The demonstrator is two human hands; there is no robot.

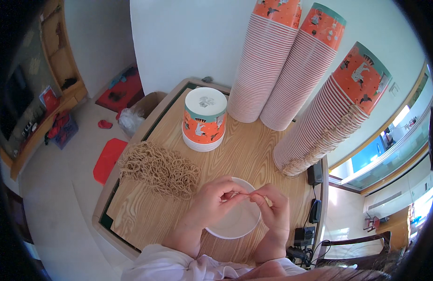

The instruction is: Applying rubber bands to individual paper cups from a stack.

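My left hand (217,200) and my right hand (274,208) meet fingertip to fingertip, both pinched closed. Whatever lies between the fingertips is too small to make out. Beneath them stands a round white paper bucket (236,226), its pale inside facing up, partly covered by my hands. Left of my left hand a loose heap of tan twisted cords (160,171) spreads over the wooden table (146,213). Beyond it sits a short stack of upside-down paper buckets (204,122), printed orange and green with white bases.
Two tall bucket stacks (263,70) stand against the wall; another stack (315,126), with cord handles down its right side, leans at the right. Black power adapters (304,236) and cables line the table's right edge. A red stool (109,160) is on the floor to the left.
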